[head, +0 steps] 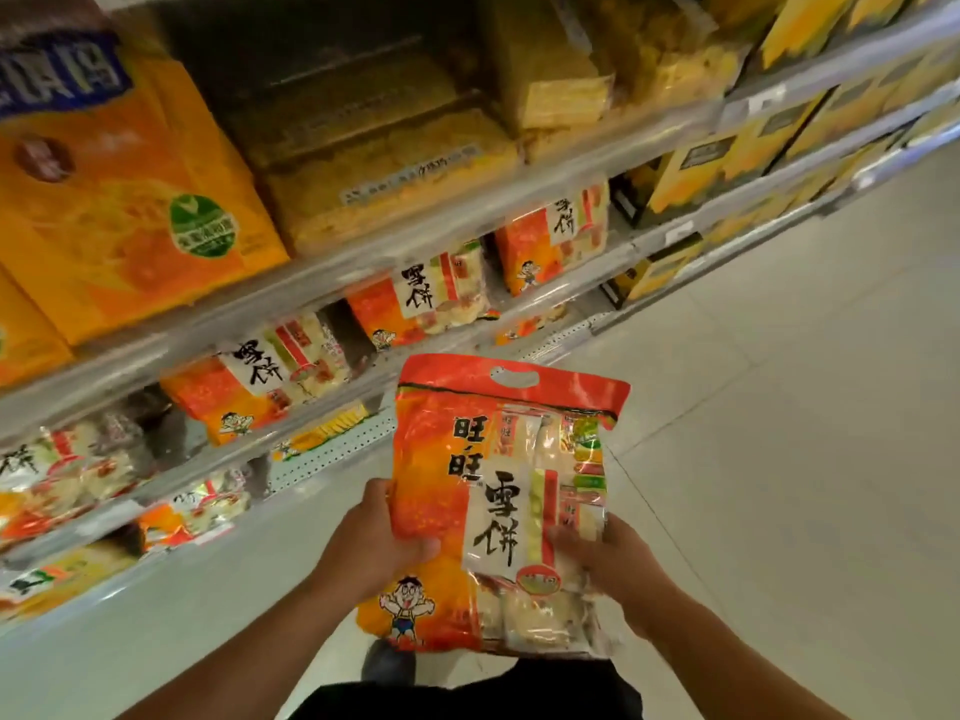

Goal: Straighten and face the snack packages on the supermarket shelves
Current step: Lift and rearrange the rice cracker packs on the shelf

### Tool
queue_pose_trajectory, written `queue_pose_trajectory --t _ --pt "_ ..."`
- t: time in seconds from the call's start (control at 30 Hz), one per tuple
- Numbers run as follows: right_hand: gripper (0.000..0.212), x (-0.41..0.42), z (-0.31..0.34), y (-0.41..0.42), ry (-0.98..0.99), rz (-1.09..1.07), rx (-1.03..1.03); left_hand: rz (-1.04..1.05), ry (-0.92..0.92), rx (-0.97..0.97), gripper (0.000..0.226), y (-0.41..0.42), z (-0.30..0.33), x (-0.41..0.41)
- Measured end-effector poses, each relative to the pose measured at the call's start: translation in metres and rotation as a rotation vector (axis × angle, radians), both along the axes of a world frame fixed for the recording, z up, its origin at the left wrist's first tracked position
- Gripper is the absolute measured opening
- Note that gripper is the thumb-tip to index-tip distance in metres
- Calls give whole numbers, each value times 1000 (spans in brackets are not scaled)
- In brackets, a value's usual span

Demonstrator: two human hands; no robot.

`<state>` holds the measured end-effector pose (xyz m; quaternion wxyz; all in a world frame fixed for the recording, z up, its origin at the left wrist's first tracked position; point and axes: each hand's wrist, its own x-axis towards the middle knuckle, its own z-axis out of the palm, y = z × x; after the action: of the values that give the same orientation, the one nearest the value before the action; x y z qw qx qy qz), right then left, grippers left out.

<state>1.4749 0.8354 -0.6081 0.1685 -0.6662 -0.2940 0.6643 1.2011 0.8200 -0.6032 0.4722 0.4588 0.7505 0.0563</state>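
A: Snack bag (498, 506), orange and red, front toward us. We hold it upright in the aisle, off the shelves, likely to check its face before setting it back.

B: And our hands?

A: Left hand (374, 543) grips the bag's left edge, thumb on the front; right hand (608, 558) curls round its right edge.

B: Where would it go?

A: Left of the bag, matching packs (260, 376) stand on the shelf (332, 283); we'd guess there.

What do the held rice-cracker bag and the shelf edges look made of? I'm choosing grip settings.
Rice-cracker bag: glossy plastic film, judging by its sheen, wrinkles and clear window showing wrapped crackers. Both hands grip its lower sides. Shelf edges: pale, smooth strips, probably painted metal or plastic; blur leaves that open.
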Motion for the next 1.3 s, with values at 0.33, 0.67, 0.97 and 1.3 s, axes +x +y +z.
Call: queue_pose_trajectory --t 0.33,0.67,0.97,1.3 --pt "31 66 -116 130 -88 351 -39 196 64 -139 74 45 -120 75" --pt "38 56 -344 204 -26 403 -9 220 -104 -119 82 106 -351 42" --pt "45 62 -423 259 18 413 201 642 -115 326 52 258 -463 -61" --pt "50 80 -412 244 39 345 219 952 -254 516 80 333 -490 -83"
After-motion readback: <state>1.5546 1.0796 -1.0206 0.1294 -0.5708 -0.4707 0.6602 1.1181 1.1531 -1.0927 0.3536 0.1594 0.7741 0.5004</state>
